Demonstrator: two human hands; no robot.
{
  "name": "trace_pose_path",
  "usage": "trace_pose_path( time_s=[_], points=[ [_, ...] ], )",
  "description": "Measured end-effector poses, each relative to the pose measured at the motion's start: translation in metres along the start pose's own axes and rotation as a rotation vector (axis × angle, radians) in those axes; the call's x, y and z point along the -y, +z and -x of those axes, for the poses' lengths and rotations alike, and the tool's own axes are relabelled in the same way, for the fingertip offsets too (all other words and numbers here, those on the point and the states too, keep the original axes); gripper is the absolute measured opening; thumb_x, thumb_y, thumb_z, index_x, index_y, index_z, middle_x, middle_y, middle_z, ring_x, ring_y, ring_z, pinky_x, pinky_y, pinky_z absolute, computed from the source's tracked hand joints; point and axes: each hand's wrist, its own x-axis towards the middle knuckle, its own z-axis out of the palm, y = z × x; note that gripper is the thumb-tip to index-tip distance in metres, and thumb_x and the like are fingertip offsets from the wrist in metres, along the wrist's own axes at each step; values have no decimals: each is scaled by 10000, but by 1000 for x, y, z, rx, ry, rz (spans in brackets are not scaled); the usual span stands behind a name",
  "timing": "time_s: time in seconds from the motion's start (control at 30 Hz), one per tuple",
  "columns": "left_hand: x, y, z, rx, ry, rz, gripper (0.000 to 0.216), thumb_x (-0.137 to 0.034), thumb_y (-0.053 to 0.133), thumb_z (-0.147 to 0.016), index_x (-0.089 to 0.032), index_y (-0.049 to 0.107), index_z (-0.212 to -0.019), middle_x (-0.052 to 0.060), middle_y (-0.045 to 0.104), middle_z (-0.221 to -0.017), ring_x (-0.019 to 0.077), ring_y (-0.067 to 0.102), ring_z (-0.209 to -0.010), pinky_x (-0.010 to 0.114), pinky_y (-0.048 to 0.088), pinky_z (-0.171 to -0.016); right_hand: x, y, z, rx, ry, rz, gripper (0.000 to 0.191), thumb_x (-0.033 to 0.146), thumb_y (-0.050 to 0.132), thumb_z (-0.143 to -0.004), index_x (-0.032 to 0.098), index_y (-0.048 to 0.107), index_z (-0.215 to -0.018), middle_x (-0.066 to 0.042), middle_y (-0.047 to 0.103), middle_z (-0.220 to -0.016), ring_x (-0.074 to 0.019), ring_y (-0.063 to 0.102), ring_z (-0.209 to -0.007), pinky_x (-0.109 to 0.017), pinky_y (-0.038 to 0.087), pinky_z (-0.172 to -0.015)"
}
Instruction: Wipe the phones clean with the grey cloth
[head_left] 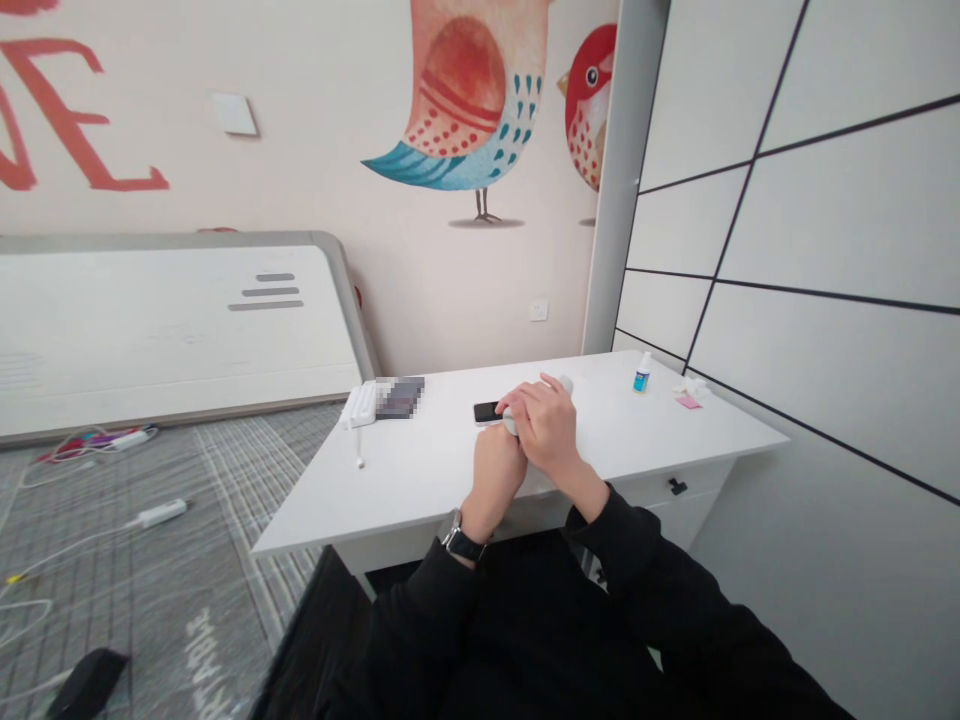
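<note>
Both hands meet above the front half of the white desk (431,470), around a pale grey-white rounded object (566,384). Only its ends show, so its kind cannot be made out. My right hand (546,420) is bent over the top of it, fingers curled around it. Lower and closer to me, my left hand (500,462) is closed against the near end, its fingertips hidden; a dark-banded watch (463,540) is on that wrist. Just behind the hands lies a black-screened phone-like device (486,412), partly covered by the right fingers.
On the desk's left stand a white power strip (360,405) with a short cord and a blurred dark item (401,397). At the right are a small blue-labelled bottle (641,374) and pink paper (688,402). Cables and an adapter (161,513) lie on the carpet.
</note>
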Motion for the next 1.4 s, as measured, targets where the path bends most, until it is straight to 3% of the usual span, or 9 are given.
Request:
trace_pose_path(
  time_s=[0.1, 0.2, 0.33, 0.47, 0.6, 0.73, 0.93, 1.17, 1.4],
  points=[
    [3, 0, -9, 13, -14, -30, 294, -393, 640, -984, -149, 654, -1146, 69, 690, -1110, 190, 685, -971, 401, 595, -867, -8, 0, -10, 113, -95, 109, 403, 366, 344, -1070, 234, 717, -994, -65, 751, -1020, -256, 644, -982, -421, 411, -1013],
    [9, 8, -13, 5, -22, -26, 301, -398, 630, -989, -156, 648, -1167, 65, 690, -1113, 191, 686, -974, 407, 594, -872, -17, 1, -17, 141, -124, 198, 340, 355, 383, -1063, 225, 695, -1102, -71, 748, -1094, -251, 644, -964, -391, 421, -927],
    [19, 27, -11, 25, -22, 9, 312, -408, 625, -993, -154, 648, -1172, 61, 695, -1092, 184, 691, -946, 397, 599, -854, -27, 6, -25, 122, -126, 292, 280, 325, 433, -1035, 195, 680, -1018, -112, 732, -997, -265, 622, -890, -410, 405, -902],
    [25, 38, -9, 32, -41, 31, 317, -418, 622, -993, -153, 650, -1166, 63, 697, -1092, 186, 692, -950, 397, 598, -855, -43, 12, -32, 177, -233, 281, 197, 280, 498, -976, 226, 686, -986, -69, 727, -949, -241, 626, -901, -369, 418, -902],
    [27, 41, -10, 26, -60, 48, 319, -414, 625, -992, -156, 645, -1179, 67, 691, -1113, 192, 689, -970, 404, 596, -864, -60, 24, -34, 64, -204, 271, 204, 324, 559, -928, 211, 651, -1071, -80, 689, -944, -254, 601, -908, -380, 433, -887],
    [31, 43, -13, 27, -89, 59, 315, -408, 628, -990, -156, 644, -1178, 69, 688, -1118, 193, 687, -973, 400, 597, -859, -66, 47, -32, -81, -174, 240, 171, 346, 552, -954, 192, 614, -997, -96, 641, -946, -264, 579, -929, -427, 464, -884],
    [36, 44, -13, 42, -122, 61, 309, -405, 638, -984, -156, 648, -1168, 68, 688, -1119, 194, 687, -978, 398, 597, -859, -74, 60, -32, -11, -412, 106, 279, 452, 616, -990, 178, 651, -1027, -38, 677, -1022, -194, 652, -960, -426, 532, -929],
    [35, 45, -13, 24, -118, 51, 312, -408, 627, -991, -153, 645, -1170, 67, 689, -1110, 189, 686, -963, 399, 598, -856, -84, 56, -29, -193, -330, 86, 359, 473, 620, -987, 176, 624, -1189, -76, 647, -1163, -221, 641, -1021, -440, 548, -908],
    [37, 46, -17, 44, -102, 36, 306, -404, 633, -987, -152, 649, -1160, 66, 689, -1109, 188, 686, -961, 398, 598, -855, -85, 57, -24, -138, -447, 51, 253, 424, 607, -971, 189, 637, -1060, -55, 671, -1043, -221, 640, -996, -456, 511, -952]
  ],
)
